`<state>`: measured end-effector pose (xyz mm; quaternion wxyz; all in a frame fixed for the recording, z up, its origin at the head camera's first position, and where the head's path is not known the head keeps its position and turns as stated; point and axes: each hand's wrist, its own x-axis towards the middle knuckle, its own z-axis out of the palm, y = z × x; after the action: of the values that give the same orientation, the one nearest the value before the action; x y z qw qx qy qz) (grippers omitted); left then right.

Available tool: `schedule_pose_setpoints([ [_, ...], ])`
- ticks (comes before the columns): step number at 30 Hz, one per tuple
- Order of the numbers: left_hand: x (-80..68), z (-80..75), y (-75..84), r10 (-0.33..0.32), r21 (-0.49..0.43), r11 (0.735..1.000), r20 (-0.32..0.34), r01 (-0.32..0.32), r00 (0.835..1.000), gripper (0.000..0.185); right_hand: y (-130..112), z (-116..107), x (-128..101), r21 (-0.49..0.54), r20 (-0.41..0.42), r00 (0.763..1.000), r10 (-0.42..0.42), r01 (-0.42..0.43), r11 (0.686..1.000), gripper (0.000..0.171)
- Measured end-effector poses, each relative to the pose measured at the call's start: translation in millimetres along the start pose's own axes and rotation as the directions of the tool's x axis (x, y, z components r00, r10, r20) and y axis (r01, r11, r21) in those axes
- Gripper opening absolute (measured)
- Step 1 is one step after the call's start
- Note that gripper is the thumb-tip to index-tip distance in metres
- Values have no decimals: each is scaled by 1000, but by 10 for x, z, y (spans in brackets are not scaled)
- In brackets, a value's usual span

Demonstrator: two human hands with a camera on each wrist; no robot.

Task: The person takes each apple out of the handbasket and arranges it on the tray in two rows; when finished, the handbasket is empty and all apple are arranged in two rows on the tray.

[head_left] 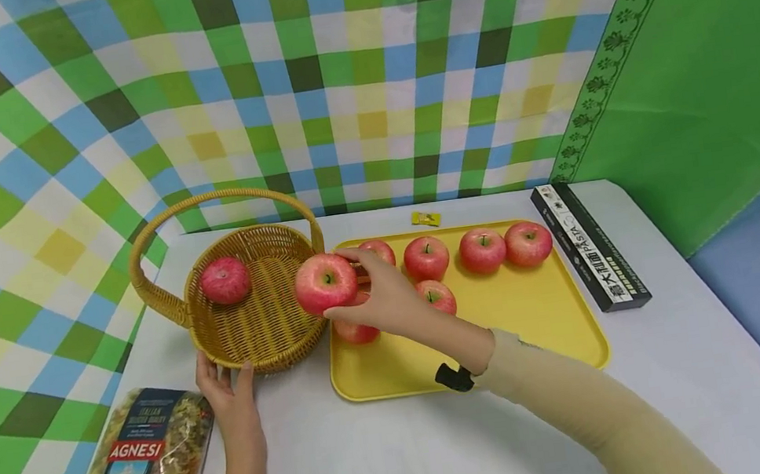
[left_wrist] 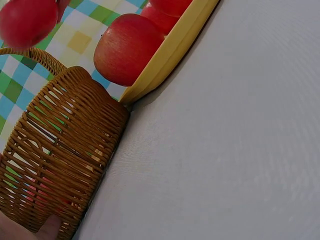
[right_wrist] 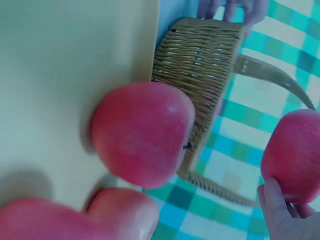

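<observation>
My right hand (head_left: pixel 387 291) pinches a red apple (head_left: pixel 326 284) between thumb and fingers, above the gap between the wicker basket (head_left: pixel 280 352) and the yellow tray (head_left: pixel 507 340). In the right wrist view the same held apple (right_wrist: pixel 295 155) hangs beside the basket's handle. One apple (head_left: pixel 225 280) lies inside the basket at its left. My left hand (head_left: pixel 230 394) touches the basket's near outer wall with spread fingers; its thumb (left_wrist: pixel 49 227) rests on the weave. Several apples (head_left: pixel 427 258) sit on the tray, one (head_left: pixel 357 330) partly behind my right hand.
A pasta bag (head_left: pixel 137 464) lies left of my left forearm. The black pasta box (head_left: pixel 591 247) is right of the tray, and a small yellow packet (head_left: pixel 426 219) lies behind it. Checked cloth (head_left: pixel 370 96) hangs at the back of the white table (head_left: pixel 393 457).
</observation>
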<state>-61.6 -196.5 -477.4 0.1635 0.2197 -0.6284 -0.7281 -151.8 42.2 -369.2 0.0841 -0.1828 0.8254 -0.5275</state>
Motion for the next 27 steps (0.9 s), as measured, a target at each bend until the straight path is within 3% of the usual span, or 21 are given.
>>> schedule_pose_setpoints([
  [6,-23,26,19,-13,0,1000,-3,13,1000,77,227,-390,-423,40,-101,995,-5,9,999,80],
  [14,-49,21,46,10,10,1000,-1,-10,1000,75,572,-847,-836,-45,-227,973,26,-38,998,79],
  [20,-49,21,36,0,6,1000,-7,0,1000,74,880,-1110,-1028,-72,-295,945,138,-166,984,82],
  [27,-33,18,32,11,-12,1000,2,-11,1000,74,1157,-1249,-1169,-97,-290,925,246,-284,954,85],
])
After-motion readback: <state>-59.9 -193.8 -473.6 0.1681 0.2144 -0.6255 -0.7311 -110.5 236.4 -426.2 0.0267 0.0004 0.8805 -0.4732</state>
